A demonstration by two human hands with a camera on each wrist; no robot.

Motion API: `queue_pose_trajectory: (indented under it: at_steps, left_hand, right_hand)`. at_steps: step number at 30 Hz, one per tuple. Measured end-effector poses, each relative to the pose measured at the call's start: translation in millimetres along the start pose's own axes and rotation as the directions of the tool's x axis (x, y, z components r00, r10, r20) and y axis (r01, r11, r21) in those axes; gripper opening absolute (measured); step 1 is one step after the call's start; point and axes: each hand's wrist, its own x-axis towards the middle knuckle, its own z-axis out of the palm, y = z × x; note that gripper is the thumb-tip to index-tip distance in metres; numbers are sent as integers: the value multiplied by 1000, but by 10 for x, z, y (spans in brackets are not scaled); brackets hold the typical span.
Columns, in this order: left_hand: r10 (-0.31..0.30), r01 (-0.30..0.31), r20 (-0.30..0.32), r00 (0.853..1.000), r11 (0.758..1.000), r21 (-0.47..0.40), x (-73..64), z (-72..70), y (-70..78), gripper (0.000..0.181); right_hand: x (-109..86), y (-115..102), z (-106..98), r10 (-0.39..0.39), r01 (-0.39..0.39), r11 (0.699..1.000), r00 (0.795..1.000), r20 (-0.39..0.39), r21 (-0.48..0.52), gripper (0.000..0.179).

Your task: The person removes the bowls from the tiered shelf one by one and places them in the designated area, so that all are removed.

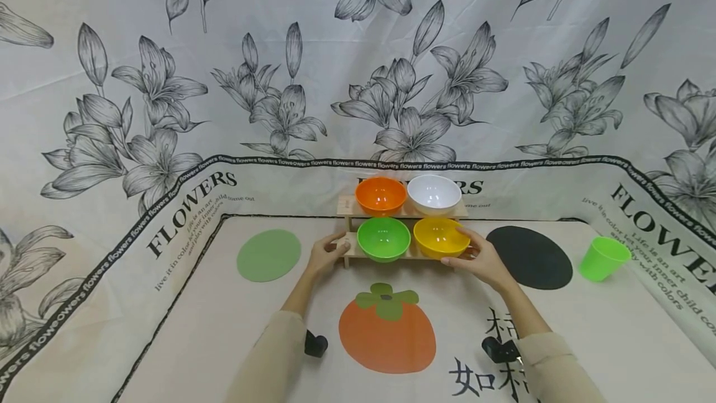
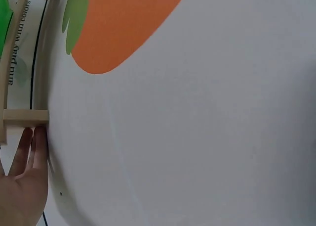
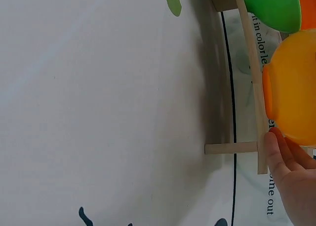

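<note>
A two-tier wooden rack (image 1: pixel 348 245) stands near the back of the table and bears four bowls. The orange bowl (image 1: pixel 381 196) and white bowl (image 1: pixel 434 194) are on the upper tier; the green bowl (image 1: pixel 383 239) and yellow bowl (image 1: pixel 440 238) sit upright on the lower one. At the rack's left end, my left hand (image 1: pixel 327 254) grips the shelf end, its fingertips meeting the leg (image 2: pixel 27 117) in the left wrist view. My right hand (image 1: pixel 482 258) holds the yellow bowl's right side, with its thumb low by the shelf edge.
A green cup (image 1: pixel 604 259) stands at the table's right. Flat printed shapes mark the cloth: a green oval (image 1: pixel 269 255), a black oval (image 1: pixel 529 257) and an orange persimmon (image 1: pixel 387 341). A flower-printed curtain (image 1: pixel 268 142) hangs right behind the rack.
</note>
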Motion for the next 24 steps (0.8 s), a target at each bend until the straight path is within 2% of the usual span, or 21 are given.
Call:
queue_pose_trajectory:
  at_steps: [8,13,17,21,24]
  left_hand:
    - [-69,70,6,998,994,-79,-15,-3,-28,47]
    - [-73,75,23,997,989,-127,-37,-2,-11,48]
    - [-69,76,55,996,985,-154,-101,-38,114,48]
    - [-53,61,64,997,989,-132,-181,-75,269,46]
    - [-44,51,58,997,991,-125,-217,-85,329,45]
  right_hand:
    - [3,-72,-5,75,-75,997,997,19,8,76]
    - [-43,-73,-10,88,-88,996,996,14,24,80]
    - [-115,-97,-25,93,-93,994,996,2,48,82]
    - [-185,-108,-47,77,-76,996,997,-5,56,80]
    - [-249,-116,-53,56,-56,997,998,0,55,79]
